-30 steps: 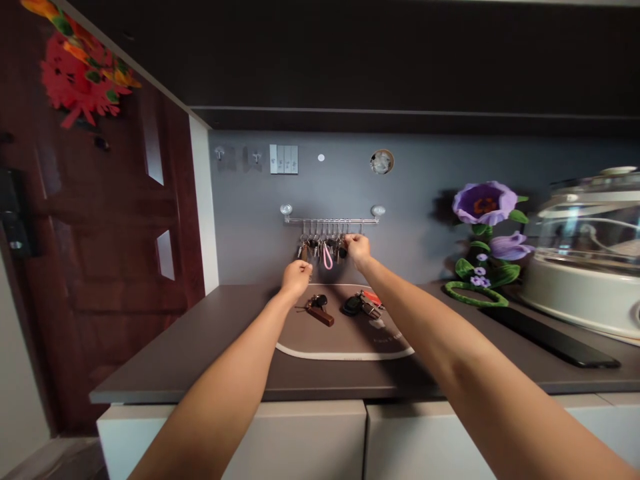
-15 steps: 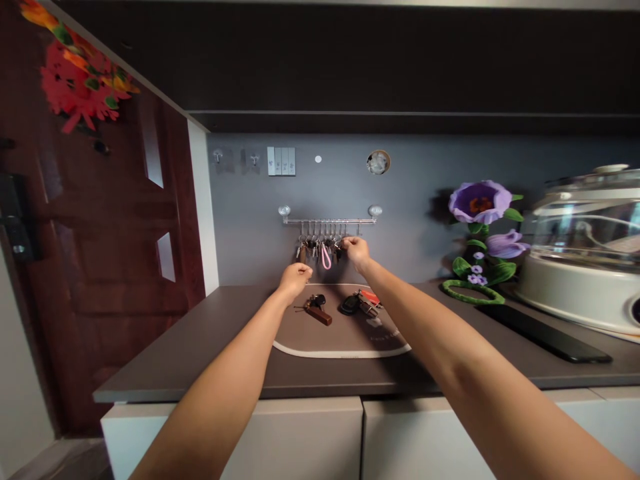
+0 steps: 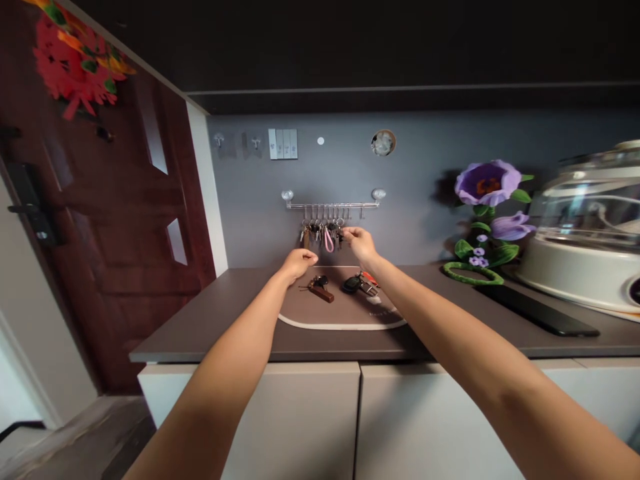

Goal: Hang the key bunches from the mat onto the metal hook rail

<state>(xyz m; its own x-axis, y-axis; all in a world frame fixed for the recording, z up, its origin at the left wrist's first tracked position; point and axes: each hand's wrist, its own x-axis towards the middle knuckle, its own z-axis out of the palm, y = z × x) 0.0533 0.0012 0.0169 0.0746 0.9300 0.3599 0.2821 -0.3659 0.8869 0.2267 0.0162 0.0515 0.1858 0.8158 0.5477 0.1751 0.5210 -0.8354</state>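
My right hand [image 3: 360,244] has thumb and fingertips pinched at the right end of a row of hanging keys [image 3: 318,232], on a bunch there that is mostly hidden. The keys hang from small hooks on a clear rail [image 3: 333,205]; a pink loop strap [image 3: 329,241] dangles among them. Lower and to the left, my left hand [image 3: 299,264] is closed, thumb against fingers, with nothing seen in it. Below the hands, on a brown mat [image 3: 300,316], lie keys with a brown bar-shaped fob [image 3: 321,293] and a black car key fob [image 3: 352,285] beside metal and red pieces.
On the right of the counter [image 3: 200,317] are a black phone [image 3: 537,311], a purple flower ornament [image 3: 487,183] on a green ring, and a cream appliance [image 3: 575,267] with a clear cover. A dark shelf [image 3: 350,53] overhangs. A red-brown door [image 3: 125,253] stands left.
My view has tilted down a little, so the rail and counter sit higher. My right hand stays at the right end of the keys; my left hand stays closed below them.
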